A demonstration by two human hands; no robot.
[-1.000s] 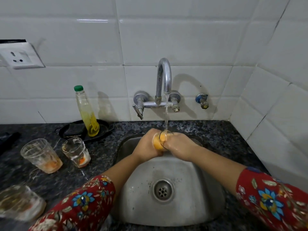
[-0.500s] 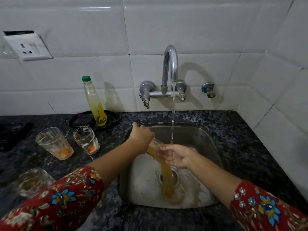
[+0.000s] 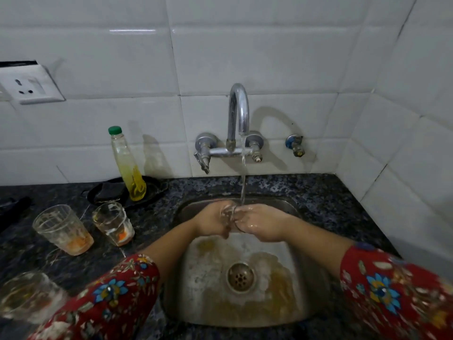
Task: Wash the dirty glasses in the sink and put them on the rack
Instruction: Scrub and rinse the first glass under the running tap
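My left hand (image 3: 212,223) and my right hand (image 3: 263,223) both clasp a clear glass (image 3: 230,214) under the running water of the tap (image 3: 239,114), above the steel sink (image 3: 191,278). The glass is mostly hidden by my fingers; only its rim shows between the hands. Orange-brown liquid spreads over the sink floor around the drain (image 3: 240,276). Three more dirty glasses with orange residue stand on the dark counter to the left: a tall one (image 3: 62,229), a smaller one (image 3: 114,223), and a blurred one (image 3: 27,295) at the near left.
A bottle of yellow liquid soap (image 3: 127,165) with a green cap stands on a black dish (image 3: 154,188) behind the glasses. A wall socket (image 3: 29,83) is at the upper left. A small valve (image 3: 295,146) is right of the tap. White tiled walls close in the right corner.
Half a second ago my left hand poured orange liquid from the tilted glass into the sink. Now both hands hold the glass up under the water stream again.
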